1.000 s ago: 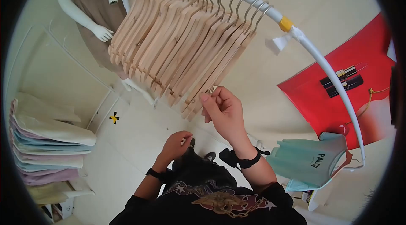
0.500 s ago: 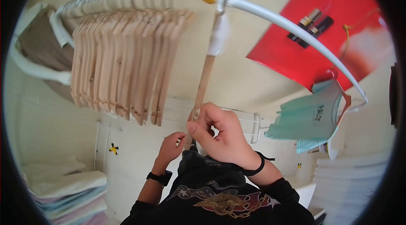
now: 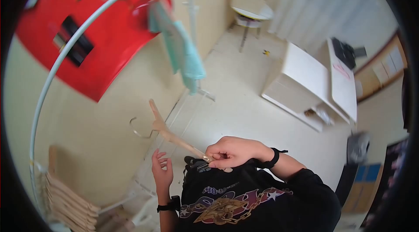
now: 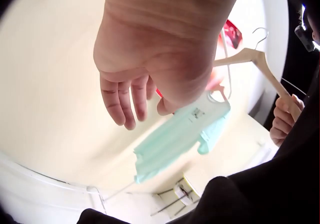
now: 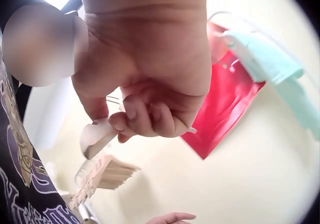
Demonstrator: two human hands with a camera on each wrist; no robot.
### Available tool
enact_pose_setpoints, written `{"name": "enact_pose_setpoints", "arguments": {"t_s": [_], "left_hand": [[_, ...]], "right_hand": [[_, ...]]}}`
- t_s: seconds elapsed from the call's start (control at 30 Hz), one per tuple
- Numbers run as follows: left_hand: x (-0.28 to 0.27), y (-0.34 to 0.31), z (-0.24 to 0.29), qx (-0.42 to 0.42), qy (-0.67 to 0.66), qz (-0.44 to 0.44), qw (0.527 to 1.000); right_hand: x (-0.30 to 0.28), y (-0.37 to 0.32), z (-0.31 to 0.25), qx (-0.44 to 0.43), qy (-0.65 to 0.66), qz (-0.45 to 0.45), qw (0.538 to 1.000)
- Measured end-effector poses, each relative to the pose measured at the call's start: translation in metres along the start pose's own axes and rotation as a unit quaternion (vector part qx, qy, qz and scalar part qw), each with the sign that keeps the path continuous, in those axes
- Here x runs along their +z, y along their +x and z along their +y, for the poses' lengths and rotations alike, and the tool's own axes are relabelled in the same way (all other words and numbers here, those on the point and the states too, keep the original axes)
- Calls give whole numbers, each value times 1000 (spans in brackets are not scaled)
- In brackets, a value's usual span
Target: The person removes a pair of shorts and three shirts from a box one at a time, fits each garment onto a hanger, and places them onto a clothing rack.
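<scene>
A wooden clothes hanger [image 3: 174, 139] with a metal hook is held by one end in my right hand [image 3: 238, 151], close in front of the black shirt. In the right wrist view, the thumb and curled fingers of the right hand [image 5: 150, 93] pinch the hanger's end [image 5: 97, 136]. The left wrist view shows the hanger's shoulders [image 4: 250, 57] and hook off to the right. My left hand [image 3: 162, 172] is held up beside the hanger with nothing in it. Its fingers hang loosely downward in the left wrist view [image 4: 125, 98].
A white curved rail [image 3: 56, 59] runs along the left, with several wooden hangers [image 3: 72, 201] at its lower end. A mint T-shirt [image 3: 185, 57] hangs before a red poster [image 3: 111, 57]. Beyond stand a white cabinet [image 3: 301, 70] and a small round table [image 3: 253, 9].
The view has swung right, away from the row of hangers. My right hand has carried one hanger off the rail area and now holds it lower, tilted sideways before the body.
</scene>
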State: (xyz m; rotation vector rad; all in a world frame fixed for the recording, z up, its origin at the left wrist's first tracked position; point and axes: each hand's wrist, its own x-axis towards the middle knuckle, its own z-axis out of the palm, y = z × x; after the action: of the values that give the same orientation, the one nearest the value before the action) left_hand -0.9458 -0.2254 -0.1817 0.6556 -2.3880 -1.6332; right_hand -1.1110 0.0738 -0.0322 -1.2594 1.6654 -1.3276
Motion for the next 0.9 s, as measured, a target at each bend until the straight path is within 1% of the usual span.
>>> {"name": "enact_pose_setpoints", "arguments": {"t_s": [0.03,0.07,0.1,0.13,0.17,0.2,0.23,0.3,0.33,0.37,0.4,0.43,0.47,0.5,0.53,0.57,0.6,0.63,0.7,0.73,0.8,0.83,0.9], "left_hand": [[18,11,15,18,11,-42,999],[40,16,38,63,53,-47,996],[64,20,59,110,89,-49,989],[87,23,81,126,98,-81,984],[113,24,104,198,129,-91,967],[140,26,122,272,153,-98,945],[169,27,138,289,156,-126,936],[223,25,166,388,209,-218,871],[245,27,168,402,207,-238,860],[273,34,169,405,176,-295,847],[299,36,178,406,145,-349,832],[322,33,188,418,142,-360,822],[346,27,206,443,156,-385,794],[369,26,219,468,171,-408,765],[393,17,233,476,171,-416,756],[415,6,244,436,142,-482,747],[436,-3,252,390,113,-544,734],[459,-8,255,389,112,-553,728],[511,-16,254,385,98,-607,689],[535,-13,250,383,90,-614,684],[586,-21,254,425,117,-612,657],[610,-27,255,422,107,-616,656],[658,-34,262,437,108,-594,667]], "right_hand": [[-3,-28,9,24,24,20,999],[-7,-63,12,29,27,63,997],[-10,-98,15,53,54,84,994],[-7,-129,19,74,86,102,988],[-2,-160,23,75,92,137,983],[4,-190,27,84,133,164,974],[12,-220,32,89,174,192,962],[24,-274,39,93,174,258,946],[31,-298,41,100,169,289,937],[36,-326,40,99,166,312,930],[45,-350,42,123,169,333,919],[53,-372,43,147,173,351,908],[59,-393,41,178,201,374,888],[66,-404,43,174,199,389,883],[72,-417,40,163,198,449,856],[79,-433,39,152,198,506,826],[85,-453,41,158,209,504,823],[87,-468,40,161,212,512,817],[83,-498,29,182,321,558,743],[80,-506,35,189,320,565,737],[71,-537,45,262,287,661,642],[66,-553,51,272,284,663,637],[49,-586,62,352,166,721,573]]}}
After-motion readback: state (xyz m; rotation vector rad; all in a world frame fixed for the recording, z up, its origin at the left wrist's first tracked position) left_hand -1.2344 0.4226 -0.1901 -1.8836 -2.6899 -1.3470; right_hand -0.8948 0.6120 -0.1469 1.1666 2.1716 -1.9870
